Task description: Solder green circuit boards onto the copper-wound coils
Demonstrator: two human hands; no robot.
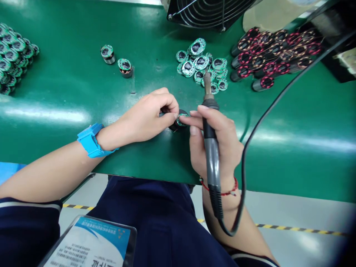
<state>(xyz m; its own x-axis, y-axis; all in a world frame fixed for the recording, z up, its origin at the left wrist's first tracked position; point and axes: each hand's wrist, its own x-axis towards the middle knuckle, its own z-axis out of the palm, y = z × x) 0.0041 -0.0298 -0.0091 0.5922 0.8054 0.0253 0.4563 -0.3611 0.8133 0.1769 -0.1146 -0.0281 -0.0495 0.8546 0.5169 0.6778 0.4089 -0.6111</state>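
My left hand (150, 116) is closed in a pinch on a small black coil with a round green circuit board (181, 119) on top, resting on the green table (69, 96). My right hand (215, 142) is closed on a soldering iron (210, 148), held between its fingers with the tip pointing away; its index finger and thumb also touch the board on the coil. The iron's black cable (274, 102) runs off to the upper right. A blue wrist strap (91, 140) sits on my left wrist.
A pile of round green boards (201, 63) lies just beyond the iron's tip. Several red-wound coils (274, 50) lie at the back right. Two assembled coils (116, 61) stand mid-left, and several more (13, 55) are stacked at far left. A black fan (208, 13) stands behind.
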